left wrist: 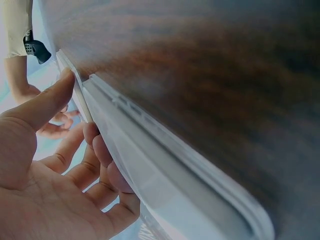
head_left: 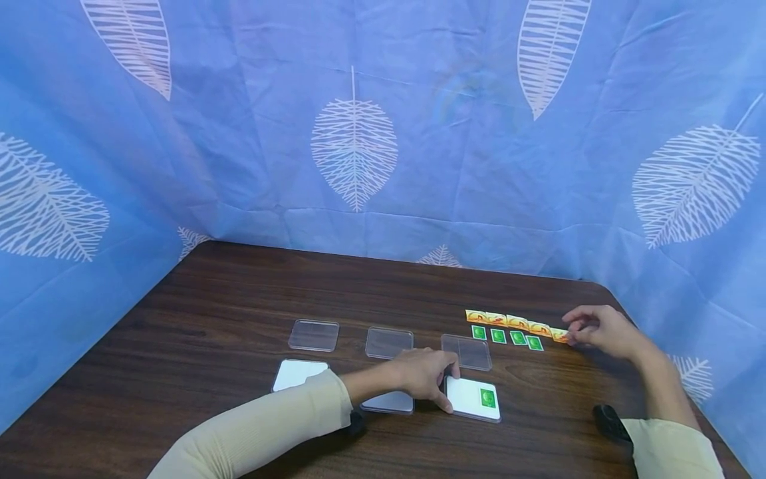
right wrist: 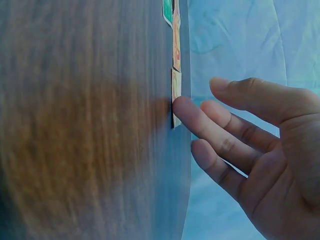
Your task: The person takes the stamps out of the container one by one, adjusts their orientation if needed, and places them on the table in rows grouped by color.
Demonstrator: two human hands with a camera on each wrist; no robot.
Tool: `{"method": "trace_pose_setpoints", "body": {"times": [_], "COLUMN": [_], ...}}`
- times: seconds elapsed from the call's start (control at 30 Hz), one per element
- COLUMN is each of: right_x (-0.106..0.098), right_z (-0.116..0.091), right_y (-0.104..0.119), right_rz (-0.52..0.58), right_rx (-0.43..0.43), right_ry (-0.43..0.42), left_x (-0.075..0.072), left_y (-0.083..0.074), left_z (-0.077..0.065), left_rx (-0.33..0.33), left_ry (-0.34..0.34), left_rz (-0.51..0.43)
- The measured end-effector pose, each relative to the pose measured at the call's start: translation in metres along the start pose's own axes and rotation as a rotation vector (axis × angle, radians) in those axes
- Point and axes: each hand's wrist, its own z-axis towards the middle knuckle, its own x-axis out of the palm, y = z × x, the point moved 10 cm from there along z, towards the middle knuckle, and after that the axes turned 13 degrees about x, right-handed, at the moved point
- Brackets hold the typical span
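Note:
My left hand (head_left: pixel 426 374) holds the left end of a flat white case (head_left: pixel 463 394), thumb on its near edge and index finger across from it. A green sticker (head_left: pixel 487 398) lies on the case's right part. In the left wrist view, the thumb (left wrist: pixel 62 92) presses the case's edge, while the other fingers lie by a nearer white case (left wrist: pixel 165 170). At the right, my right hand (head_left: pixel 607 332) touches the rightmost orange sticker (head_left: pixel 559 335) with a fingertip (right wrist: pixel 184 107); its thumb stands apart from the sticker in the right wrist view.
Several orange stickers (head_left: pixel 495 319) form a row at the back right, with several green stickers (head_left: pixel 498 336) before it. Clear lids (head_left: pixel 314 335) lie behind the cases. Two more white cases (head_left: pixel 299 372) sit to the left, partly hidden by the left arm. A blue curtain (head_left: pixel 269 133) surrounds the table.

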Motion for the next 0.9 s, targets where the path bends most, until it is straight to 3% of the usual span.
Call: {"method": "trace_pose_setpoints", "body": {"times": [0.4,0.9], "right_x": [-0.002,0.009], "right_z": [-0.002,-0.012], "right_y": [0.007,0.022], "right_rz": [-0.009,0.051], "right_rx": [-0.038,-0.057], "right_ry": [-0.029,0.036], "left_x": [-0.001,0.000], "left_y": [0.000,0.000], "left_z": [-0.001,-0.001], "left_rx": [-0.008,-0.012], "left_ry": [0.002,0.007], "left_rz": [0.008,-0.017]}}
